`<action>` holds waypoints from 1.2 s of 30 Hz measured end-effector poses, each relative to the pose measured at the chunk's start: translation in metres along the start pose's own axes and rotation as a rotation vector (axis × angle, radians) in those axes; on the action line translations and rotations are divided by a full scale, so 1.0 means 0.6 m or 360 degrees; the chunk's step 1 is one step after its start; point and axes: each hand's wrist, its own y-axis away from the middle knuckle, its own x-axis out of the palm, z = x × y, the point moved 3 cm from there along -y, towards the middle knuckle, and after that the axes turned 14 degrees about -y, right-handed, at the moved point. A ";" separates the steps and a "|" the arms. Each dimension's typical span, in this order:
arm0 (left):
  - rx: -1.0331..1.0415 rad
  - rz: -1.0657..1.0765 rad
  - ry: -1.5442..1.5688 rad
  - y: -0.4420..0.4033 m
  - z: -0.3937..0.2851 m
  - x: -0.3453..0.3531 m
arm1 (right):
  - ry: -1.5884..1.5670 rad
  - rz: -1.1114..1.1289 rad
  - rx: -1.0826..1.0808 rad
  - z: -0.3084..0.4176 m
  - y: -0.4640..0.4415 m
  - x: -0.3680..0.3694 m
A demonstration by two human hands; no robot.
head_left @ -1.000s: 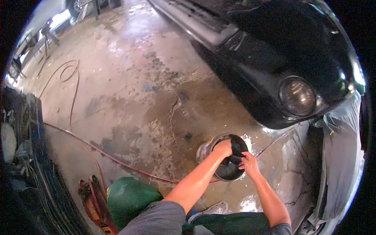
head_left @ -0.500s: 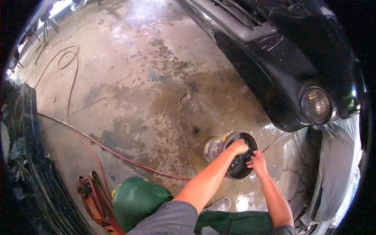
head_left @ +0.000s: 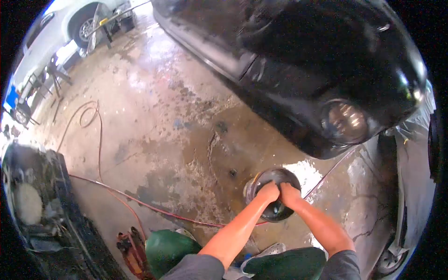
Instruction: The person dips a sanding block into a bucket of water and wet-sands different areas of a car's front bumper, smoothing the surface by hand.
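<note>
A round, dirty bucket (head_left: 250, 190) stands on the wet floor in front of me, its inside dark. My left hand (head_left: 269, 191) is closed, reaching over the left part of its mouth. Close beside it, my right hand (head_left: 290, 194) is closed too, with the fingers pointing down into the bucket. Something dark seems to lie between or under the hands, but it blends with the dark interior and its kind cannot be made out. My fingertips are mostly hidden.
A black car front bumper (head_left: 280, 107) with a round lamp (head_left: 347, 120) rises at the upper right. A red hose (head_left: 154, 208) crosses the concrete floor. A red floor jack (head_left: 133, 252) sits at lower left, near a dark car part (head_left: 70, 219). Plastic sheeting (head_left: 415, 186) hangs at right.
My hands have come closer together over the bucket, and my right hand has moved inward from the rim. My view has tilted up, bringing a white car into sight at upper left.
</note>
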 end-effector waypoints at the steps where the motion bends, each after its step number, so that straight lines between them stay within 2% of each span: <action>1: -0.0136 -0.0010 0.0091 0.022 -0.002 -0.020 | 0.0015 -0.0027 -0.0100 0.005 0.025 -0.024; 2: -0.0281 -0.0019 0.0189 0.049 -0.002 -0.040 | 0.0035 -0.0045 -0.0201 0.011 0.055 -0.046; 4: -0.0640 0.0068 0.1386 0.113 -0.026 -0.093 | -0.0168 -0.0061 -0.0159 0.033 0.112 -0.111; 6: -0.0678 -0.0206 0.1746 0.201 -0.090 -0.220 | -0.0343 -0.0042 -0.0122 0.056 0.178 -0.183; 8: -0.0653 -0.0484 0.1971 0.275 -0.168 -0.367 | -0.0507 -0.0075 -0.0305 0.077 0.246 -0.248; 10: -0.0336 -0.1012 0.1518 0.304 -0.210 -0.489 | -0.0606 -0.0132 -0.0582 0.085 0.303 -0.301; 12: -0.0014 -0.1346 0.1238 0.369 -0.321 -0.660 | -0.0720 -0.0159 -0.0686 0.160 0.389 -0.427; 14: 0.0154 -0.1595 0.1021 0.386 -0.395 -0.771 | -0.0754 -0.0229 -0.0810 0.247 0.473 -0.570; 16: 0.0155 -0.1899 0.0758 0.386 -0.482 -0.845 | -0.0703 -0.0341 -0.0957 0.324 0.526 -0.711; 17: 0.0196 -0.1708 0.0828 0.362 -0.508 -0.841 | -0.0822 -0.0418 -0.1042 0.351 0.538 -0.768; 18: 0.0175 -0.1932 0.0253 0.347 -0.535 -0.802 | -0.0942 -0.0492 -0.1123 0.375 0.549 -0.825; 20: 0.0169 -0.1682 0.0100 0.353 -0.562 -0.739 | -0.0391 -0.0710 -0.1359 0.441 0.572 -0.958; 21: 0.0101 -0.1575 0.0037 0.355 -0.553 -0.747 | -0.0260 -0.0765 -0.1408 0.461 0.575 -1.006; 23: 0.0009 -0.1665 0.0245 0.353 -0.524 -0.864 | -0.0012 -0.0827 -0.1454 0.490 0.583 -1.076; 24: -0.0026 -0.1701 0.0387 0.347 -0.509 -0.910 | 0.0032 -0.0780 -0.1454 0.497 0.580 -1.097; 27: -0.0082 -0.1664 0.0383 0.355 -0.531 -0.930 | 0.0230 -0.0662 -0.1455 0.503 0.568 -1.138; 28: 0.0015 -0.1615 0.0304 0.376 -0.563 -0.884 | 0.0404 -0.0663 -0.1526 0.507 0.561 -1.149; 30: 0.0003 -0.1265 0.0000 0.401 -0.604 -0.805 | 0.0752 -0.0647 -0.1651 0.506 0.548 -1.162; 33: -0.0219 -0.1468 -0.0474 0.378 -0.579 -0.878 | 0.0974 -0.0530 -0.1782 0.497 0.528 -1.193; 34: -0.0319 -0.1489 -0.0563 0.368 -0.571 -0.911 | 0.1022 -0.0487 -0.1840 0.491 0.525 -1.204; 36: -0.0374 -0.1543 -0.0572 0.376 -0.573 -0.905 | 0.1071 -0.0470 -0.1941 0.479 0.514 -1.226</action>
